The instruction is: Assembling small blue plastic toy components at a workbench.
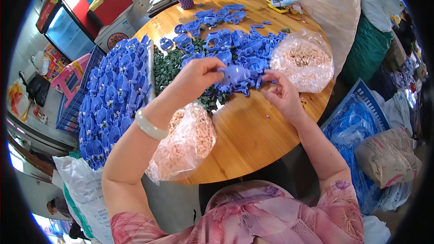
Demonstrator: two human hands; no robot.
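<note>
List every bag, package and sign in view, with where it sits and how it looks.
Clear plastic bag of small tan pieces: on the round table, right of the blue parts.
Second clear bag of tan pieces: at the table's near edge, under the left forearm.
Tan sack: floor, right.
White sack: floor, lower left.
Red sign panel: upper left.

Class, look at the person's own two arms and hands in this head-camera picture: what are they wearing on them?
Both forearms are bare, with no gloves on either hand. The left hand has a pale, smooth, rounded bangle on its wrist. The right hand shows no ring, watch or bracelet. Short sleeves of a pink blouse with a purple and red flower print cover the upper arms.
</note>
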